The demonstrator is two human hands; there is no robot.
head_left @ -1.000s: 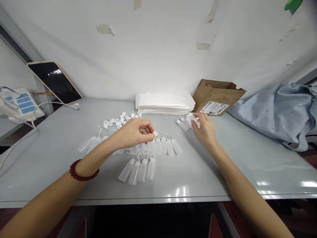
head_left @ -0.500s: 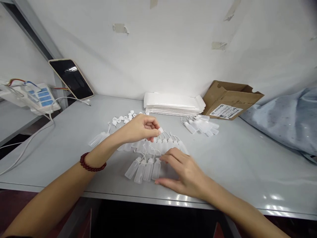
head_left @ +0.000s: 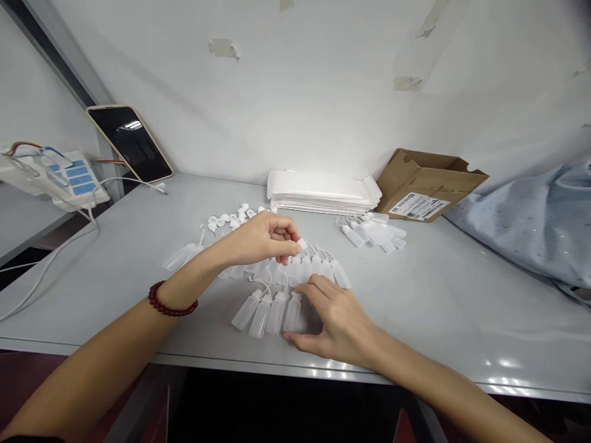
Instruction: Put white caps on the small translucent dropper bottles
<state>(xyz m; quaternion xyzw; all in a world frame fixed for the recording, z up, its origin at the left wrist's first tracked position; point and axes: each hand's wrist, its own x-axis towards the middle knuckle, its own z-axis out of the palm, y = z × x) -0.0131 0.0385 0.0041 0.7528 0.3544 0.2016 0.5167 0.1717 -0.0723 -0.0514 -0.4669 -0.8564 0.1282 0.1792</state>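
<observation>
White cap (head_left: 301, 244): pinched in my left hand (head_left: 261, 239) fingers.
Row of bottles (head_left: 268, 312): on grey tabletop (head_left: 438, 295); my right hand (head_left: 335, 320) fingers spread, touching the nearest.

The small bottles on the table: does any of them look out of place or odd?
Mostly tidy: rows of capped bottles lie by the right hand. One bottle lies apart to the left, uncapped, and loose caps are scattered behind it. Nothing spilled.

We see translucent, smooth plastic bottles (head_left: 268, 312) on a glossy grey table (head_left: 438, 295); beside the matt brown cardboard box (head_left: 429, 184) lies soft blue cloth (head_left: 530, 227).
</observation>
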